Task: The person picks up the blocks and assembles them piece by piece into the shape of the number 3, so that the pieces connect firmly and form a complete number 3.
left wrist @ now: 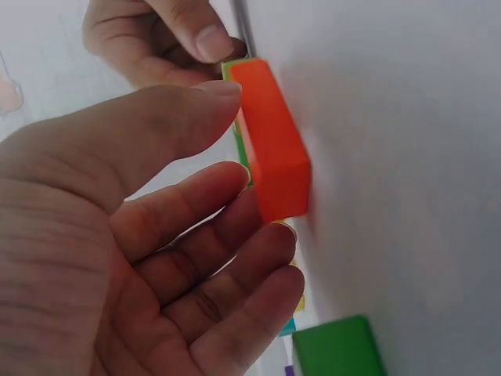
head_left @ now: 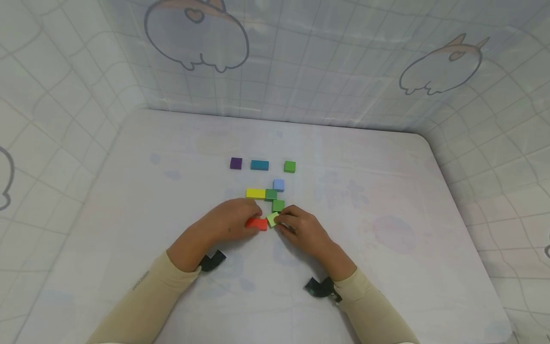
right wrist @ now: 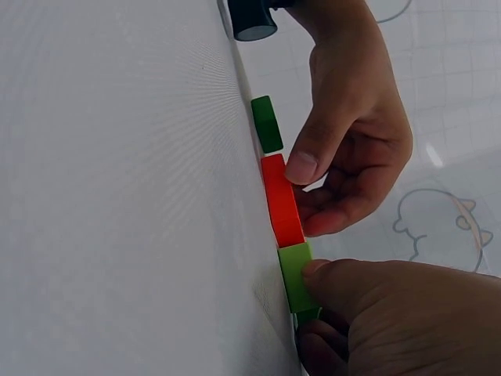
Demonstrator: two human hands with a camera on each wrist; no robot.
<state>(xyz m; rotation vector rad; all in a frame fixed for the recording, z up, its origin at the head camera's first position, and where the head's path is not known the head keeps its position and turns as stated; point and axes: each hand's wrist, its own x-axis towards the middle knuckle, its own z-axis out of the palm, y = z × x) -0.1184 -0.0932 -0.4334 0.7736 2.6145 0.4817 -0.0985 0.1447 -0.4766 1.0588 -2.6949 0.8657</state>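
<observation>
My left hand (head_left: 236, 220) pinches a long red block (head_left: 258, 223) lying on the table, thumb on one side and fingertips on the other. The right hand (head_left: 304, 230) holds a light green block (head_left: 272, 220) between thumb and fingers, at the red block's right end. In the right wrist view the light green block (right wrist: 297, 278) stands end to end with the red block (right wrist: 282, 200). Just beyond it in the head view lies a green block (head_left: 278, 205). A dark green block (right wrist: 267, 124) near the left hand is hidden in the head view.
Farther up are a yellow block (head_left: 255, 193), a darker green block (head_left: 271, 194) beside it, and a light blue block (head_left: 279, 185). The back row holds a purple block (head_left: 236, 163), a blue block (head_left: 259, 165) and a green block (head_left: 290, 166). Patterned curtains (head_left: 301, 71) surround the white table (head_left: 386, 191).
</observation>
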